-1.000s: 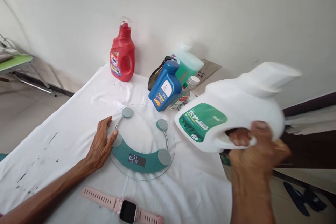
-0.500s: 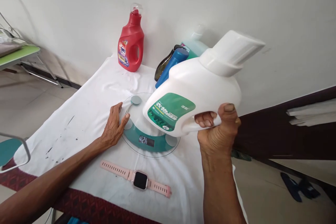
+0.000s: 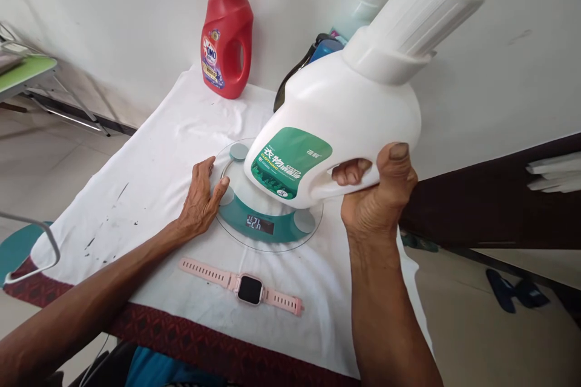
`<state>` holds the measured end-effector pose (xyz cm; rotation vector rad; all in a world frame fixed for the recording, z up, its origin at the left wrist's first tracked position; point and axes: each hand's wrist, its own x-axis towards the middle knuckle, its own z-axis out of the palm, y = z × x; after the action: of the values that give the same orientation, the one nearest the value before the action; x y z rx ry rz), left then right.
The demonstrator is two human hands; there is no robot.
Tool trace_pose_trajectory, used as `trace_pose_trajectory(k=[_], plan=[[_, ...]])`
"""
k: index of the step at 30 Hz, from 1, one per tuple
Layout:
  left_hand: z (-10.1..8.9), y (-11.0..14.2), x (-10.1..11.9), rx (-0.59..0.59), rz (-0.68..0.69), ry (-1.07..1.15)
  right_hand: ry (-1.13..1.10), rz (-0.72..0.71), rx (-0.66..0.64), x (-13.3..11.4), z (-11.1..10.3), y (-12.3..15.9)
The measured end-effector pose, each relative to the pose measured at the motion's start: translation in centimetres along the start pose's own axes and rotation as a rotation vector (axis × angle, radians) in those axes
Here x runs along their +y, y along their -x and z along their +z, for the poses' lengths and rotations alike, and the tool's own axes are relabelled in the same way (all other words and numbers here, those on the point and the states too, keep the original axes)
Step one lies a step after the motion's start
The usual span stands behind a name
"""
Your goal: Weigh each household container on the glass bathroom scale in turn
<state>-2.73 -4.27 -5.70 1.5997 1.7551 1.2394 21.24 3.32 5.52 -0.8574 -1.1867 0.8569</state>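
Note:
My right hand (image 3: 379, 193) grips the handle of a big white laundry detergent bottle (image 3: 358, 103) with a green label, thumb pointing up. The bottle leans to the right, its base over a round glass scale (image 3: 281, 227) with a lit display; I cannot tell whether they touch. At the scale's left edge rests my left hand (image 3: 200, 196), fingers apart, thumb on or near the glass. In front of the scale a pink-strapped smartwatch (image 3: 249, 289) lies flat on the white cloth.
A red OMO detergent bottle (image 3: 227, 36) stands by the wall at the back of the cloth-covered table (image 3: 149, 169). Behind the white bottle, a dark bottle (image 3: 290, 75) and a blue bottle (image 3: 325, 48) are partly hidden. Slippers (image 3: 517, 291) lie on the floor at right.
The view has shifted, so the table items sit differently in the picture. The white bottle looks larger and closer, still tilted in my right hand. My left hand stays by the scale.

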Motion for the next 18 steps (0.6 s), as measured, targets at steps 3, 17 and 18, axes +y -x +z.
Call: trace_pose_trajectory(k=[3, 17, 18], plan=[[-0.1, 0.0, 0.0, -0.010, 0.010, -0.014, 0.135, -0.094, 0.025, 0.5, -2.0, 0.9], [-0.1, -0.1, 0.0, -0.031, 0.001, -0.026, 0.447, 0.027, 0.331, 6.6, -8.7, 7.2], [-0.1, -0.1, 0.0, -0.027, -0.002, -0.027, 0.455, 0.033, 0.323, 6.6, -8.7, 7.1]])
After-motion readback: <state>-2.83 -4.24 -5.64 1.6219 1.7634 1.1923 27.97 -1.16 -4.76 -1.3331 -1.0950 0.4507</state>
